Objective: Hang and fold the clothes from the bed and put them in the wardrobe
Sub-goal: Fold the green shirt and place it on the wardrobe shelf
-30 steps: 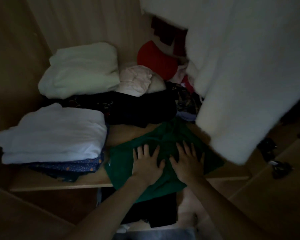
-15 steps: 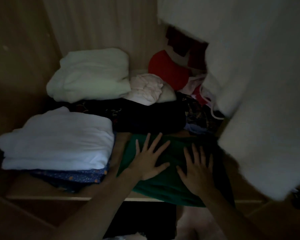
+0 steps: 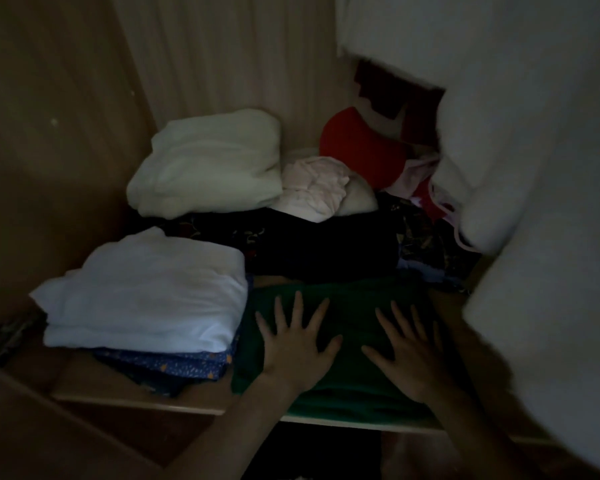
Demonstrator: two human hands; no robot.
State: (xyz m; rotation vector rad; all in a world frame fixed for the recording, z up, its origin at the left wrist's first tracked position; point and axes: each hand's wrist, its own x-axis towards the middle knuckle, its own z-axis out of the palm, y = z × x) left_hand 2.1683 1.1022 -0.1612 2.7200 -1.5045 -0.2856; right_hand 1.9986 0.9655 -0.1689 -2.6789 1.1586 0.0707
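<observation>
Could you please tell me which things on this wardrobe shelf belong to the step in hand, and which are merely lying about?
In hand: green garment, left hand, right hand, shelf.

Lying about: white stack, blue patterned cloth, cream bundle, red item.

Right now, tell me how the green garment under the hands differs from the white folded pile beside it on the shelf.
The green garment is dark and lies low and flat; the white pile is pale and sits thicker and higher. The green garment lies straight on the shelf, while the white pile rests on a blue patterned cloth. The left hand and right hand press flat on the green garment; nothing touches the white pile. Both are folded.
</observation>
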